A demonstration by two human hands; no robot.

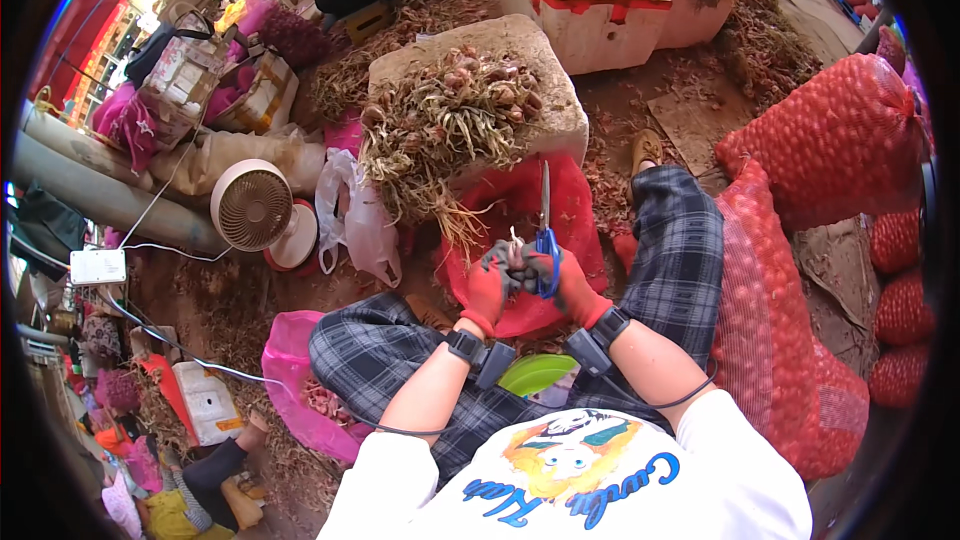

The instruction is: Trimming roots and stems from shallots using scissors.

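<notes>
My left hand (490, 288), in a red and grey glove, is closed around a small pale pinkish bulb (515, 252) with a short stem, which looks like a shallot or garlic. Scissors with blue handles (547, 258) are gripped in my gloved right hand (573, 288), their blades pointing up and away from me. Both hands are close together above an open red plastic bag (480, 202) between my legs. Just beyond it, a heap of bulbs with dry stems (450, 105) lies on a foam box (553, 70). My fingers partly hide the bulb.
Full red mesh sacks (820, 140) stand at my right. A pink bag (295, 380) holding reddish pieces lies at my left knee, with a white fan (254, 205) beyond. A white plastic bag (355, 215) touches the foam box. Foam bins (590, 25) stand farther off.
</notes>
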